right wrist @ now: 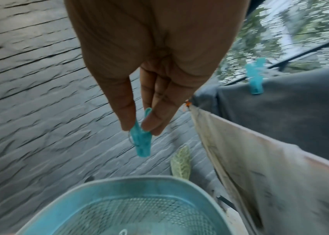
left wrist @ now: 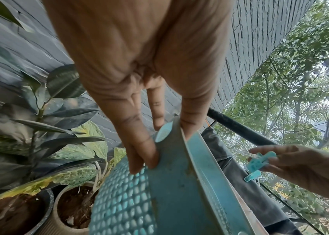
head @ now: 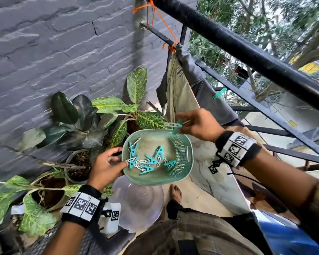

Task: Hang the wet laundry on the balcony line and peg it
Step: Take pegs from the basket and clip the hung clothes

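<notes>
My left hand (head: 107,167) grips the left rim of a teal plastic basket (head: 184,144), fingers under it and thumb over the edge (left wrist: 189,125). Several teal pegs (head: 145,161) with white chain links lie inside. My right hand (head: 197,124) is raised just above the basket's far rim and pinches one teal peg (head: 178,126) between thumb and fingers (right wrist: 141,141); a short chain hangs from it. A beige cloth (head: 180,96) and a grey garment (head: 210,96) hang on the line by the railing. One teal peg (head: 219,93) clamps the grey garment (right wrist: 256,82).
A thick black rail (head: 247,52) crosses overhead at the right, with thinner bars (head: 265,105) below it. Potted plants (head: 103,116) stand against the grey brick wall (head: 53,52) at the left. A clear tub (head: 138,203) sits on the floor beneath the basket, near my bare foot (head: 176,192).
</notes>
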### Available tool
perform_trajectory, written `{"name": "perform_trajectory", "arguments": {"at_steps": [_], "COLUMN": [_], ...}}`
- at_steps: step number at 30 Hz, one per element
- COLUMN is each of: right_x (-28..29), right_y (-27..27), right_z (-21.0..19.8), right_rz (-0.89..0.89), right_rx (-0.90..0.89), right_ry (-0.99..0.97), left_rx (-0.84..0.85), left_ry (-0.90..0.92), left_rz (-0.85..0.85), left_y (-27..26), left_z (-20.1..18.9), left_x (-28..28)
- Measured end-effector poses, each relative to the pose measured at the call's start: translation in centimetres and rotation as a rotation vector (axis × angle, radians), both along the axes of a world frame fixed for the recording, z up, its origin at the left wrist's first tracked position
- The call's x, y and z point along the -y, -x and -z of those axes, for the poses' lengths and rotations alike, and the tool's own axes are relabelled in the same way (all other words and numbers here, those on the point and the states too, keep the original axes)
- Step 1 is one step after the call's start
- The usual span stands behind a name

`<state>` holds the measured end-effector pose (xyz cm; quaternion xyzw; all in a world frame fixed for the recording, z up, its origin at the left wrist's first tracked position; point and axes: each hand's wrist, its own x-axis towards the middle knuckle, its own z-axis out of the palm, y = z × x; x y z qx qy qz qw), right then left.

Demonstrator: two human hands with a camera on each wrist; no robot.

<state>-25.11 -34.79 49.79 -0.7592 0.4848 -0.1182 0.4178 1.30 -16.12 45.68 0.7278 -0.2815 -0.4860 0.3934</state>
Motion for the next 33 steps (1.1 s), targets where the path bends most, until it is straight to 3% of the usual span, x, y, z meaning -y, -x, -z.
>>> {"name": "perform_trajectory", "arguments": {"at_steps": [6, 12, 17, 28, 33], "right_x": [2.7, 4.5, 4.7, 4.7, 4.8], "right_y": [6.3, 8.6, 7.5, 5.4, 5.9], "right_z": [3.4, 6.4, 7.1, 6.8, 6.5], "right_rz": [0.501, 0.783, 0.804, 0.661, 0.654], "right_rx": [0.224, 0.101, -0.052, -0.36, -0.34], "right_ry": [-0.094, 0.02, 0.07, 0.101, 0.108], "left_rx": [-0.009, -0.047, -0.037, -0.059, -0.044], "left_ry": [-0.023, -0.021, -0.015, -0.036, -0.04], "left_rz": [0.005, -0.014, -0.007, -0.011, 0.001], "left_y": [-0.3, -0.2, -0.2, 0.5, 1.1], "left_z": [0.9, 1.6, 2.4, 3.4, 3.2], "left_x": [0.9, 1.9, 2.7, 3.8, 4.1]}}
